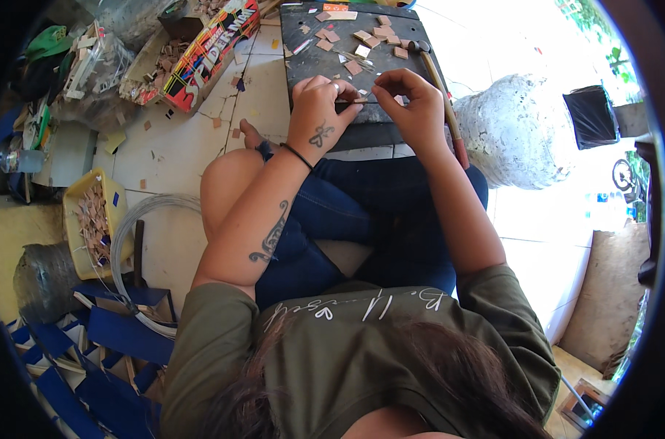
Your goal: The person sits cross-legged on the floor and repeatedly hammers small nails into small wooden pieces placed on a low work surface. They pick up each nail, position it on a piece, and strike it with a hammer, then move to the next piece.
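Left hand (320,110) and right hand (413,102) together at near edge of dark work slab (325,62); fingertips of both pinched on a thin wire piece (361,100) spanning between them. Small tan squares (354,67) scattered on slab. Hammer (438,80) just beside right hand

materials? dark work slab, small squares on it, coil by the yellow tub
Dark slab: looks like scuffed matte wood or stone; unclear which. Small squares: flat tan and pink pieces, probably leather or card, matte. Coil: thin grey loops with a dull sheen, likely metal wire. Yellow tub: smooth moulded plastic.
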`<state>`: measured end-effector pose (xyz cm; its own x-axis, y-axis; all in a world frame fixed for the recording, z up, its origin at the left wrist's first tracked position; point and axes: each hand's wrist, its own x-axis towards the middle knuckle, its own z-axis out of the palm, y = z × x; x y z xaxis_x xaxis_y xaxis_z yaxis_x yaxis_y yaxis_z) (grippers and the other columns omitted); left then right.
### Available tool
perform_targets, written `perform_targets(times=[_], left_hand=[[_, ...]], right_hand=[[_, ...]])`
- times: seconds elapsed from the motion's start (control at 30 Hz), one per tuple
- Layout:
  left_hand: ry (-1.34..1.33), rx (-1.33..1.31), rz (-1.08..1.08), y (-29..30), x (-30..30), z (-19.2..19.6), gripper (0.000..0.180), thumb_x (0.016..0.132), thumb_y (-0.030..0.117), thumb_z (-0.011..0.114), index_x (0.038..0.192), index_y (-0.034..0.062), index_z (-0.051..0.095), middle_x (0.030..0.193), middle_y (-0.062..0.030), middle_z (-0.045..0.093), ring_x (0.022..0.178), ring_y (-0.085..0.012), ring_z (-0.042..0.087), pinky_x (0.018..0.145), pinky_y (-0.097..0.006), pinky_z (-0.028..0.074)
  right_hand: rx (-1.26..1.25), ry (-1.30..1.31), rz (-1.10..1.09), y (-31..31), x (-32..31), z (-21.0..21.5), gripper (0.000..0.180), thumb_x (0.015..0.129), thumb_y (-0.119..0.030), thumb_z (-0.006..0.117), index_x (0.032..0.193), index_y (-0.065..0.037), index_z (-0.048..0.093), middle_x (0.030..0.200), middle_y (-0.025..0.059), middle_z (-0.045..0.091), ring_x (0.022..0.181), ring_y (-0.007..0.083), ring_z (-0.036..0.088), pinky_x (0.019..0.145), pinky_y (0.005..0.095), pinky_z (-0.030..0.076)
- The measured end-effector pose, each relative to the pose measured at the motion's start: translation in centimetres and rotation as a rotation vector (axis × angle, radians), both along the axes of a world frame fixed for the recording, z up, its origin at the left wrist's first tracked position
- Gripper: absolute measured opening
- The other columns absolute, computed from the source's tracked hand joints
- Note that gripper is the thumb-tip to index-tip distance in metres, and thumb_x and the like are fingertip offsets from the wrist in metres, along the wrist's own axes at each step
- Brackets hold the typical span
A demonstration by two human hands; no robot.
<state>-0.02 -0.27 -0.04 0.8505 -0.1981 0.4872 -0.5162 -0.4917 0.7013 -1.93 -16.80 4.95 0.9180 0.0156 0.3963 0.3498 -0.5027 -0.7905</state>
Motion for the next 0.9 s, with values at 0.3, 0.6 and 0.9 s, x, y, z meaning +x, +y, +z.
perform_targets(times=[0.3,0.6,0.9], left_hand=[[-0.063,0.059,0.012,0.1,0.1,0.0,0.018,0.070,0.019,0.077,0.086,0.0113,0.071,0.080,-0.0057,0.064,0.086,-0.0268,0.059,0.085,-0.039,0.041],[-0.071,0.029,-0.001,0.1,0.1,0.0,0.017,0.070,0.018,0.077,0.084,0.0112,0.070,0.079,-0.0063,0.064,0.083,-0.0274,0.059,0.084,-0.039,0.042],[-0.042,0.054,-0.006,0.0,0.2,0.2,0.017,0.071,0.018,0.077,0.084,0.0109,0.070,0.078,-0.0064,0.065,0.083,-0.0272,0.060,0.083,-0.039,0.042]], right_hand=[[-0.079,0.008,0.049,0.1,0.7,-0.1,0.014,0.079,-0.010,0.069,0.089,0.000,0.068,0.079,0.0101,0.070,0.071,0.0165,0.068,0.067,0.0286,0.053],[-0.223,0.002,0.056,0.3,0.5,0.8,0.012,0.082,-0.009,0.070,0.088,0.000,0.067,0.080,0.0071,0.070,0.077,0.0125,0.068,0.073,0.0262,0.052],[-0.156,0.016,0.061,0.3,1.1,0.9,0.013,0.078,-0.011,0.069,0.086,-0.001,0.068,0.078,0.0117,0.070,0.072,0.0198,0.069,0.068,0.0307,0.053]])
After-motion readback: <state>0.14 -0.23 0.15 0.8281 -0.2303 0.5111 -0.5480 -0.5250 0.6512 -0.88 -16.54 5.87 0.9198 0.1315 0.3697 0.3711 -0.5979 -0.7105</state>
